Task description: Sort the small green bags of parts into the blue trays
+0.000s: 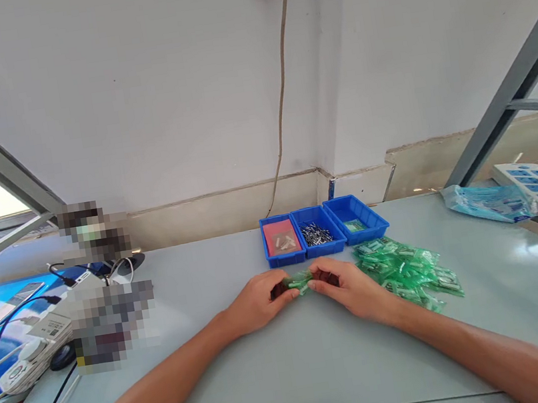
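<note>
Both hands are working over a grey table [235, 381], left hand [258, 303] and right hand [350, 287] facing each other and pinching one small green packet [300, 282] between thumbs and fingers, left hand gripping its left end, right hand gripping its right end. Packet is sitting between the hands, in front of the blue bins, its contents too small to tell. Left blue bin [285, 259] is holding a pink sheet with a small clear bag on it; middle blue bin [332, 246] is holding a heap of small metal pieces [315, 233]; right blue bin [369, 235] is standing at an angle with a little green item [354, 225] inside. A pile of green packets [403, 269] is lying just beside the right hand, spreading rightward. Light-blue plastic bag [489, 201] is resting at the table's far right; power strip [30, 362], cables and black mouse [63, 355] are lying at left.
</note>
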The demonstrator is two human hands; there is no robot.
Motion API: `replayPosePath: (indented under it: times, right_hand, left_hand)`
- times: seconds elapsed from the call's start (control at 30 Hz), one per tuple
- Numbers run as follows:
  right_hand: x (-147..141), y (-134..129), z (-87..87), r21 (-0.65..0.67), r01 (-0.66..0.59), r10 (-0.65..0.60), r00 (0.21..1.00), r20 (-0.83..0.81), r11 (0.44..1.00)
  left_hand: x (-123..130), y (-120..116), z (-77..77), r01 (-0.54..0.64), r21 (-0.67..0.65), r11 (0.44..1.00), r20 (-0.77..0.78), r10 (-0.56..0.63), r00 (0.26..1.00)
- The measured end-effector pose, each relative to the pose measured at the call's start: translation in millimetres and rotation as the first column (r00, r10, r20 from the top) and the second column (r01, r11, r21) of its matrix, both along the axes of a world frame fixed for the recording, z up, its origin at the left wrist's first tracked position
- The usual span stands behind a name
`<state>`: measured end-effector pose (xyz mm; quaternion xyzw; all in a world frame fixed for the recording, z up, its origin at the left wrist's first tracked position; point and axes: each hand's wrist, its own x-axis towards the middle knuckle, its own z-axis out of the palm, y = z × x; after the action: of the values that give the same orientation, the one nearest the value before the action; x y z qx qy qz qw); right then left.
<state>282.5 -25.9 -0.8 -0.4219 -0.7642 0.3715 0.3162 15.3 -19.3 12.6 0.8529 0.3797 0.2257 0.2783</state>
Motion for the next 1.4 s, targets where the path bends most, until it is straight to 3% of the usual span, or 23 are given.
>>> replayPosePath:
  times: [0.67, 0.83, 1.03, 1.2, 1.4]
  right_hand:
    - [0.5, -1.1, -5.3, -0.096, 0.005, -0.013, 0.997, -0.079, 0.995]
    - [0.8, -0.6, -6.3, -0.169, 0.015, -0.042, 0.987, -0.153, 0.985]
    - [-0.6, 1.2, -2.8, -0.199, 0.029, -0.075, 0.97, -0.233, 0.98]
    - [-0.7, 2.2, -3.7, -0.203, 0.013, -0.063, 0.968, -0.242, 0.979]
    - [-0.4, -0.1, -2.8, -0.201, -0.011, -0.022, 0.986, -0.162, 0.98]
  left_hand:
    - [-1.0, -1.3, 0.6, 0.021, 0.055, 0.998, 0.001, -0.021, 1.0]
    - [-3.0, -1.2, -3.5, 0.033, 0.241, 0.97, 0.028, -0.041, 0.999]
    - [-5.7, -2.4, -5.8, 0.109, 0.499, 0.86, -0.031, -0.108, 0.994]
    - [-4.8, -3.9, -4.1, 0.18, 0.549, 0.816, -0.07, -0.17, 0.983]
    - [-3.3, -3.3, -3.1, 0.158, 0.541, 0.826, -0.041, -0.161, 0.986]
